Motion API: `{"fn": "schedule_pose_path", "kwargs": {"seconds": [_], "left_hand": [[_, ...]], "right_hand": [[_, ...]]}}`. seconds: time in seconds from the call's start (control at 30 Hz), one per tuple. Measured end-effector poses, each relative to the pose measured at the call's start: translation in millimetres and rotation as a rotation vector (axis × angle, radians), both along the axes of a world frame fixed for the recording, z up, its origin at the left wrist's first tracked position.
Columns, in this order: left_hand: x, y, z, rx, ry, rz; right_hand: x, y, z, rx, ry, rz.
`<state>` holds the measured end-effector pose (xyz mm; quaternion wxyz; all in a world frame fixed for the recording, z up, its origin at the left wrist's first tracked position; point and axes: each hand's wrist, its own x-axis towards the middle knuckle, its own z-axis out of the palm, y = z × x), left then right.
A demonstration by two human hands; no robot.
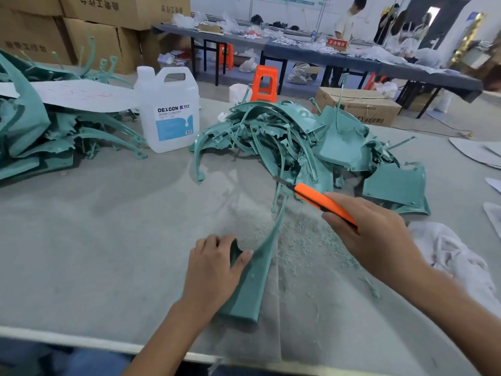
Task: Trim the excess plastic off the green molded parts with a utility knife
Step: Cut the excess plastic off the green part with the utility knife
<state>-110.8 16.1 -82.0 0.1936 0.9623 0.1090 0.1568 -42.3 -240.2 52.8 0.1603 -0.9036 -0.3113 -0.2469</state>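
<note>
A long curved green molded part (256,272) lies on the grey table in front of me, its wide end near the front edge and its thin end reaching toward the pile. My left hand (214,270) grips its wide end, thumb on top. My right hand (371,234) holds an orange utility knife (322,202) above the part's thin end, its dark blade pointing up-left toward the pile. A heap of green molded parts (311,142) sits behind the knife. Green shavings (306,245) cover the table between my hands.
Another stack of green parts (40,131) lies at the left under a white sheet. A white DEXCON jug (169,109) stands between the piles. A white cloth (455,256) lies at the right. Cardboard boxes, orange stools and people at long tables are behind.
</note>
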Motion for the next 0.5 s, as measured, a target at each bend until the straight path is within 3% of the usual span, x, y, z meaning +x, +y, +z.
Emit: {"fn": "schedule_pose_path", "kwargs": {"seconds": [0.23, 0.37, 0.5], "left_hand": [[2.9, 62.2, 26.7, 0.076, 0.128, -0.045], [7.4, 87.6, 39.9, 0.182, 0.245, -0.043], [12.5, 51.1, 34.0, 0.016, 0.083, -0.128]], "right_hand": [[-44.1, -12.5, -98.7, 0.703, 0.415, -0.329], [-56.3, -4.1, -125.9, 0.719, 0.453, -0.318], [-55.2, -6.9, -129.1, 0.731, 0.453, -0.354]]}}
